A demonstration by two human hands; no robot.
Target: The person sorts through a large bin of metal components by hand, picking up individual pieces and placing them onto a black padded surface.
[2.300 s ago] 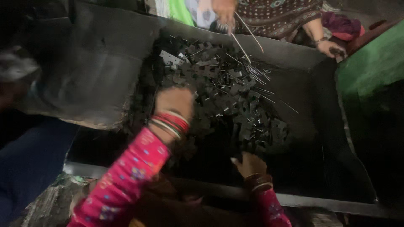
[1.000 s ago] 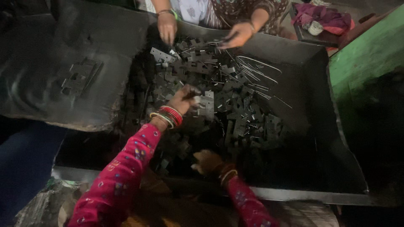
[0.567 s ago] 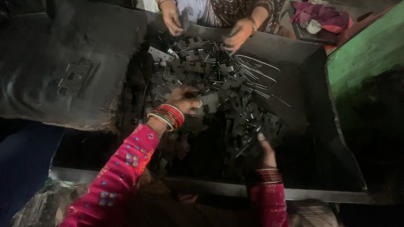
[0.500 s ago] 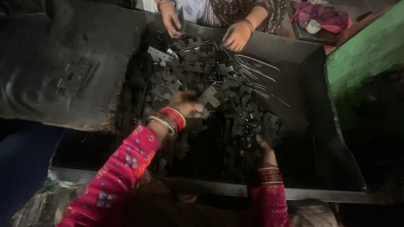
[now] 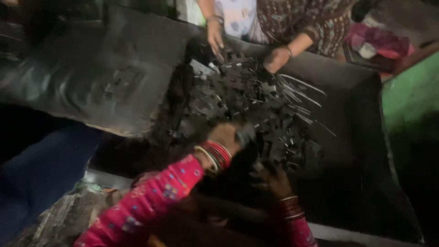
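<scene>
The heap of small dark metal pieces (image 5: 256, 110) lay mid-tray in the big black metal tray (image 5: 366, 151), the left hand (image 5: 228, 136) closed on one piece, the right hand (image 5: 272, 180) spread open at the near edge; lifting singly seemed wisest.

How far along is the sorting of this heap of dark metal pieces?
Done: little shows; a few pieces lie on the left sheet. In hand: left hand grips a piece, right hand digs in. Left: the large pile fills the tray.
</scene>
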